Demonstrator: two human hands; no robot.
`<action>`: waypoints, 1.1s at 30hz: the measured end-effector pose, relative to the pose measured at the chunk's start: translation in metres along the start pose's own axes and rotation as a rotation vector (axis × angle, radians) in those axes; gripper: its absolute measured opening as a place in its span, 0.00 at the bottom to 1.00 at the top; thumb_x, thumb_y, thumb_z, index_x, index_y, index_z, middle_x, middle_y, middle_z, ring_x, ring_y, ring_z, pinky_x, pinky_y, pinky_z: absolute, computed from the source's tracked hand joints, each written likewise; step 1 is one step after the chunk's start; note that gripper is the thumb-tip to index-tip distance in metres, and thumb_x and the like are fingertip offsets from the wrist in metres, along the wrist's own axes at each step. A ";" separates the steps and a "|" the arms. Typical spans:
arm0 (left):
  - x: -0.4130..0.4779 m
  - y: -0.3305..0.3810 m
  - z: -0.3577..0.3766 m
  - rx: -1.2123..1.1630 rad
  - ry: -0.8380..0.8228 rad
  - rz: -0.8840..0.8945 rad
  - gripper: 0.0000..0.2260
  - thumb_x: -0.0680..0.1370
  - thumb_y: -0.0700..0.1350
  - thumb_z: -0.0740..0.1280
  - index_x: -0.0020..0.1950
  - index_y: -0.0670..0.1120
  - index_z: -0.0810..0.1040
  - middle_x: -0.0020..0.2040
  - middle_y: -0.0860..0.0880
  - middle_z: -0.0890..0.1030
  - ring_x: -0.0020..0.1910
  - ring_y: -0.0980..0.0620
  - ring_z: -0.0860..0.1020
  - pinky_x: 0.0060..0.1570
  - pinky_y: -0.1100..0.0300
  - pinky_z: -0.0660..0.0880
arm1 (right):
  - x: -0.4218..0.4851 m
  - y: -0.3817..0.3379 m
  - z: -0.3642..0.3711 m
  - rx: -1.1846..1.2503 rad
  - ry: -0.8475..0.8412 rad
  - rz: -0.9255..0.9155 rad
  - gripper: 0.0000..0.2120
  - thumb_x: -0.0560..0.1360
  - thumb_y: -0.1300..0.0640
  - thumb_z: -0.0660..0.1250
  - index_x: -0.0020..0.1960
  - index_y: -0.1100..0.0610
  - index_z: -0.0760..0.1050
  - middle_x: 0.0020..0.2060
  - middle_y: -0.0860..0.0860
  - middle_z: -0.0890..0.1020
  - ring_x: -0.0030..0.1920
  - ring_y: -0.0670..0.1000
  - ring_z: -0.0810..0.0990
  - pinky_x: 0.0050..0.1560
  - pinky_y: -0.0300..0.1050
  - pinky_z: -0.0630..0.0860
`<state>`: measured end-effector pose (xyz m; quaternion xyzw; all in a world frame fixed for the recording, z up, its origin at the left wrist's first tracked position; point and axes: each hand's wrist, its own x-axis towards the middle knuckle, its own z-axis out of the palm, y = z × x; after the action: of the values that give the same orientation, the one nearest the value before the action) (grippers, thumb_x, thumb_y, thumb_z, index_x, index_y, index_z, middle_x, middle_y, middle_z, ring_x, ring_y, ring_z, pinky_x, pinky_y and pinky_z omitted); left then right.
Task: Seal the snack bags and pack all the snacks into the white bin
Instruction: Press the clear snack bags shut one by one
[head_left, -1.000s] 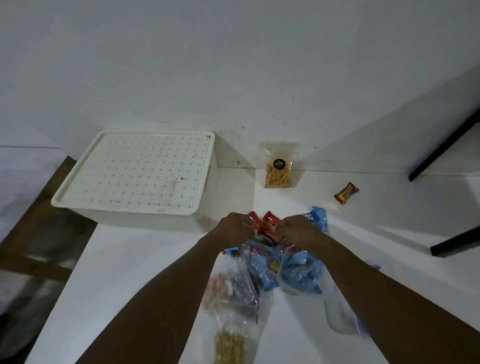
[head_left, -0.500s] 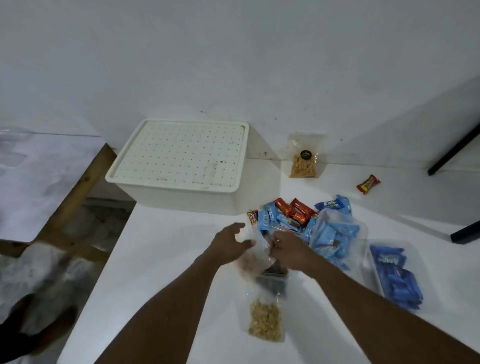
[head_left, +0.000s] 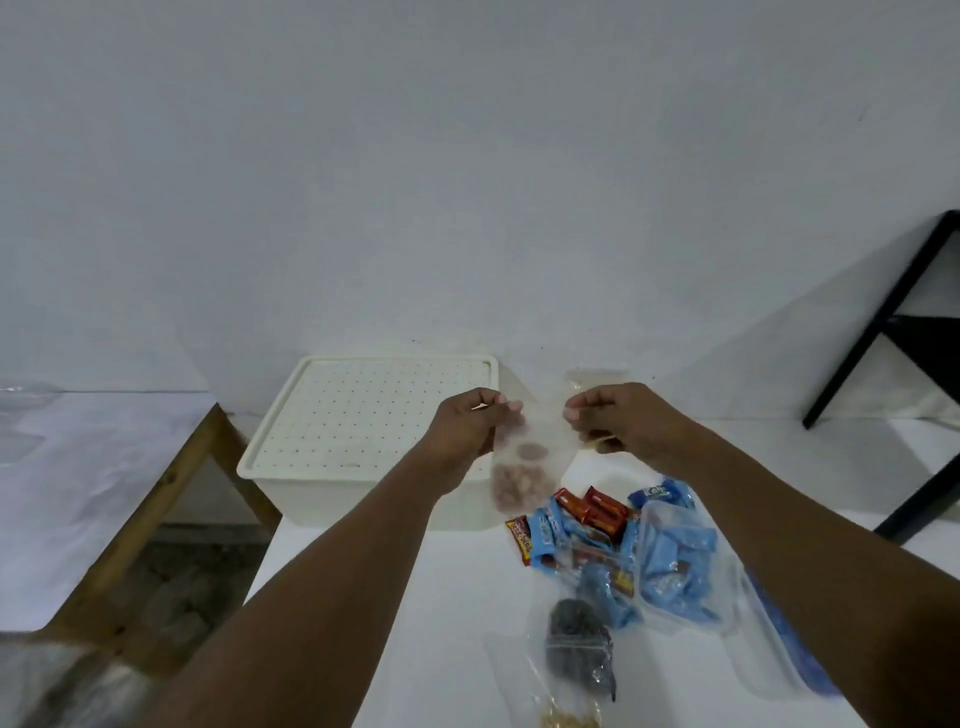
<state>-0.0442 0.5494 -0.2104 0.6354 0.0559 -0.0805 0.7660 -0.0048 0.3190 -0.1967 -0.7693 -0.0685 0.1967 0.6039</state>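
A clear bag of pinkish nuts (head_left: 524, 475) hangs in the air between my hands. My left hand (head_left: 470, 431) pinches its top left corner and my right hand (head_left: 621, 421) pinches its top right corner. The white bin (head_left: 363, 441) sits behind them at the wall with its dotted lid on. On the white table lie a pile of blue and red wrapped snacks (head_left: 587, 530), a clear bag of blue packets (head_left: 675, 566), a bag with dark contents (head_left: 576, 639) and a bag of yellow snacks (head_left: 566, 719) at the bottom edge.
A wooden-framed table (head_left: 145, 499) stands to the left across a gap showing the floor. A black metal frame (head_left: 893, 322) leans at the right wall. Another clear bag (head_left: 597, 376) stands against the wall, mostly hidden behind my right hand.
Both hands have lifted the nut bag off the table to in front of the bin. The camera has tilted up, showing more wall.
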 end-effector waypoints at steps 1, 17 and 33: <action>0.003 0.005 0.002 -0.021 -0.015 -0.002 0.06 0.75 0.41 0.73 0.42 0.46 0.77 0.45 0.42 0.84 0.48 0.43 0.85 0.45 0.57 0.80 | -0.001 0.001 0.001 0.053 0.000 0.018 0.12 0.69 0.52 0.77 0.48 0.57 0.82 0.39 0.52 0.84 0.42 0.51 0.81 0.42 0.45 0.75; 0.027 0.013 0.010 -0.020 -0.086 -0.015 0.09 0.74 0.42 0.74 0.50 0.38 0.84 0.41 0.42 0.84 0.44 0.44 0.84 0.46 0.54 0.80 | 0.006 -0.012 0.018 0.228 0.115 -0.136 0.08 0.70 0.49 0.71 0.36 0.51 0.76 0.35 0.52 0.81 0.38 0.50 0.79 0.41 0.47 0.69; 0.029 0.022 0.023 0.020 -0.084 0.000 0.07 0.73 0.47 0.75 0.43 0.45 0.82 0.37 0.46 0.81 0.36 0.51 0.81 0.36 0.60 0.75 | 0.004 -0.015 0.012 0.140 0.188 -0.199 0.11 0.73 0.48 0.72 0.41 0.56 0.84 0.33 0.53 0.84 0.36 0.51 0.81 0.44 0.50 0.75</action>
<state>-0.0121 0.5290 -0.1908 0.6391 0.0229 -0.1077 0.7612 -0.0038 0.3354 -0.1852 -0.7298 -0.0736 0.0670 0.6764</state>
